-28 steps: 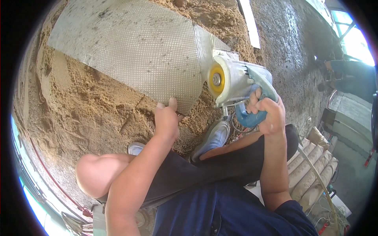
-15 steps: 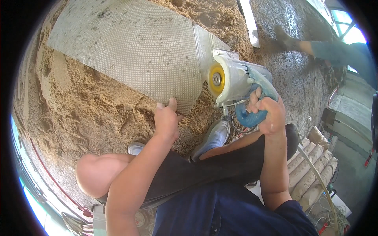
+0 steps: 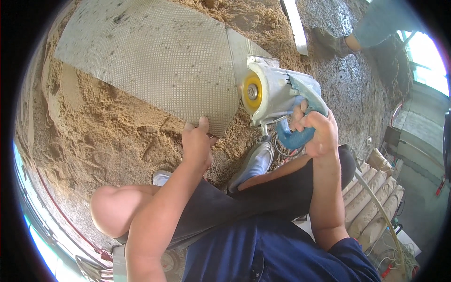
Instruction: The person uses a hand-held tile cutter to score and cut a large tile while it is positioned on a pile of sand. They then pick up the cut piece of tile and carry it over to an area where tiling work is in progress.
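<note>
A large grey tile point(image 3: 155, 61) with a fine gridded back lies on a heap of sand point(image 3: 108, 136). My left hand point(image 3: 197, 143) presses its near edge, fingers on the tile's rim. My right hand point(image 3: 317, 131) is closed around the blue handle of a pale blue-white electric cutter point(image 3: 277, 91) with a yellow flange. The cutter's blade sits at the tile's right edge, where a narrow strip of tile point(image 3: 244, 47) lies beside the main piece.
My shoes point(image 3: 253, 162) rest on the sand below the tile. Another person's leg and boot point(image 3: 347, 37) stand on the rough concrete at upper right. A pale strip point(image 3: 295, 21) lies on the ground there. Stacked bags point(image 3: 376, 197) sit at right.
The other person's leg has moved in along the top right. My hands and the cutter stay nearly as before.
</note>
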`<state>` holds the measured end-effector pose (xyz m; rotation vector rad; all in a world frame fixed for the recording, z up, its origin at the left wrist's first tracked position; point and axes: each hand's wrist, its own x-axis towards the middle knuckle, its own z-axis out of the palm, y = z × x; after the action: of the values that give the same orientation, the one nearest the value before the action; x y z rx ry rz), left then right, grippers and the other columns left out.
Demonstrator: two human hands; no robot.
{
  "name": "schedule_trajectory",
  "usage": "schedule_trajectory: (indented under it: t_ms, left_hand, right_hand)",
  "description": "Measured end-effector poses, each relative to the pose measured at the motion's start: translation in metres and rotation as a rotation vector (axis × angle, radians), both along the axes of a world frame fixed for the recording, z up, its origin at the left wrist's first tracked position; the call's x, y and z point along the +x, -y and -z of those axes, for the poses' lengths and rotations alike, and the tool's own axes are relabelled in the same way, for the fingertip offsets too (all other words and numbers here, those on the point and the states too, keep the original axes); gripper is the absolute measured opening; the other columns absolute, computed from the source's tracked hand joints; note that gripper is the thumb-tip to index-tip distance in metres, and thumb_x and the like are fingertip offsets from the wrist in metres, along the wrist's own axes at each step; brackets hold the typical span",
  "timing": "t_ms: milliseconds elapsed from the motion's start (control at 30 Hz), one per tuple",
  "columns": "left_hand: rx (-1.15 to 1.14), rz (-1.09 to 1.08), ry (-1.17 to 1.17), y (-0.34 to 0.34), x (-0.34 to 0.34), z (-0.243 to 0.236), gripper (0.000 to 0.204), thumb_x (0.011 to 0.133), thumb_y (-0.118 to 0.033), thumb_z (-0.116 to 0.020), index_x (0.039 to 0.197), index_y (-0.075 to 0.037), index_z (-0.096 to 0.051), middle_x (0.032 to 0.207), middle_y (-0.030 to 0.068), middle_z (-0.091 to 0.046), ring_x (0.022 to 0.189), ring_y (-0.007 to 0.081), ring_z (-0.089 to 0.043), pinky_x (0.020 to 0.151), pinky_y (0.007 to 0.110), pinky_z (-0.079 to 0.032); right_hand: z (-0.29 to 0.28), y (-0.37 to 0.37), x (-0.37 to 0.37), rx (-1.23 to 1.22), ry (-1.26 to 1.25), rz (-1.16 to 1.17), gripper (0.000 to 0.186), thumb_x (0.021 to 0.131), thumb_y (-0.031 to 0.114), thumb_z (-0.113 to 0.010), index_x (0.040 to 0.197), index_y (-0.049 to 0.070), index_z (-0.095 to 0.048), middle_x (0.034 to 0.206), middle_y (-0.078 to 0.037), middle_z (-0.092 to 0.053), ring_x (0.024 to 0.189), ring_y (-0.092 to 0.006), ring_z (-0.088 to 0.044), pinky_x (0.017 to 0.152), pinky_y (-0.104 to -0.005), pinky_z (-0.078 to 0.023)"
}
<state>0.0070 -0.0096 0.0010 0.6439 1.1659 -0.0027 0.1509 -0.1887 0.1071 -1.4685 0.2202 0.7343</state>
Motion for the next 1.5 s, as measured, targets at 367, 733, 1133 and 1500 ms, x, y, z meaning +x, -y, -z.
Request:
schedule_trajectory:
  t_ms: [367,733,1133,1500]
  left_hand:
    - [0.002,-0.001,0.018,0.0,-0.002,0.004,0.035,0.105,-0.016,-0.043,0.13,0.008,-0.039,0.13,0.0214,-0.053,0.116,0.0339,-0.059,0.096,0.05,-0.051]
    - [-0.009,-0.008,0.031,0.0,-0.001,-0.002,0.033,0.105,-0.014,-0.042,0.131,0.007,-0.04,0.13,0.0217,-0.052,0.117,0.0345,-0.058,0.099,0.052,-0.05]
    - [0.014,0.003,0.021,0.0,0.0,0.0,0.035,0.105,-0.015,-0.042,0.128,0.012,-0.038,0.13,0.0233,-0.052,0.118,0.0345,-0.058,0.101,0.05,-0.05]
    - [-0.004,-0.005,0.024,-0.001,-0.002,0.001,0.034,0.105,-0.014,-0.042,0.129,0.01,-0.038,0.129,0.0244,-0.051,0.116,0.0353,-0.059,0.098,0.049,-0.052]
  right_hand:
    - [-0.003,-0.003,-0.002,0.035,0.003,0.007,0.016,0.066,-0.002,-0.052,0.081,0.003,-0.054,0.07,-0.007,-0.051,0.062,-0.0165,-0.046,0.063,-0.031,-0.039]
    - [0.0,-0.004,-0.003,0.012,0.0,-0.014,0.016,0.066,-0.002,-0.052,0.08,0.003,-0.054,0.07,-0.008,-0.052,0.062,-0.0164,-0.047,0.062,-0.0297,-0.039]
    - [0.001,-0.006,-0.003,0.082,-0.001,0.001,0.014,0.067,-0.001,-0.052,0.08,0.004,-0.052,0.069,-0.006,-0.048,0.062,-0.0161,-0.045,0.063,-0.0312,-0.038]
    - [0.003,-0.007,-0.001,0.03,-0.005,0.045,0.014,0.066,-0.002,-0.052,0.078,0.005,-0.051,0.069,-0.006,-0.049,0.061,-0.0167,-0.045,0.061,-0.0321,-0.038]
